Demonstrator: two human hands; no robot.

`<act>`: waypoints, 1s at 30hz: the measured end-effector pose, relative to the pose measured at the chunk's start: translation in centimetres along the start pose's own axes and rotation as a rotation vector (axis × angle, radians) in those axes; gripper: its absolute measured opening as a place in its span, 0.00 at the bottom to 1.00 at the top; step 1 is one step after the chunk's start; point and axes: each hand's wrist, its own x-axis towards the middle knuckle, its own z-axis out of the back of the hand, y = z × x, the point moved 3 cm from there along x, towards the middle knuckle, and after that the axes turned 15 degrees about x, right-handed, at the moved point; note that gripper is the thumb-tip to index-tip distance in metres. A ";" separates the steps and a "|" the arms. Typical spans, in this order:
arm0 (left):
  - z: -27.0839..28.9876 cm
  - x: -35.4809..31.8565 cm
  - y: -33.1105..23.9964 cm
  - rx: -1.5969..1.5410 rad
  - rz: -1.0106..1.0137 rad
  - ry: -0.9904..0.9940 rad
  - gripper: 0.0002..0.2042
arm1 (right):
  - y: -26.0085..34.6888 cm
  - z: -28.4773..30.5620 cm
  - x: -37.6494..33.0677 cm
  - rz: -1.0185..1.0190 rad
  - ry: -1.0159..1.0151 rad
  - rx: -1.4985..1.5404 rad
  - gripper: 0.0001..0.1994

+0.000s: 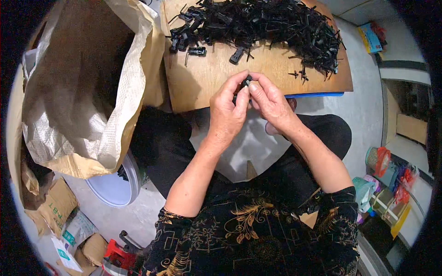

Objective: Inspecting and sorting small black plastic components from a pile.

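Note:
Close together over the near edge of a wooden board, my left hand and my right hand pinch one small black plastic part between their fingertips. The fingers cover much of it, so its exact kind does not show. A large heap of black plastic parts with thin prongs spreads across the far half of the board. Between the heap and my hands lie a loose black rectangular piece, another piece farther left, and a few tiny black bits to the right.
A big open woven sack stands at my left, beside a pale round tub on the floor. Cardboard, packets and a red object lie lower left. Bags and a red-rimmed basket line the right side.

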 end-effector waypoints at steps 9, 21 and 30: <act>0.1 0.0 1.1 0.465 -0.258 -0.154 0.15 | -0.9 -0.2 1.2 -0.114 -0.024 -0.023 0.15; 1.6 -0.1 0.0 -0.530 0.262 0.132 0.17 | 0.0 1.9 0.0 0.114 0.094 0.004 0.12; 0.8 -1.2 0.0 -0.565 0.332 0.342 0.19 | 2.0 2.3 -2.1 0.074 0.097 0.126 0.08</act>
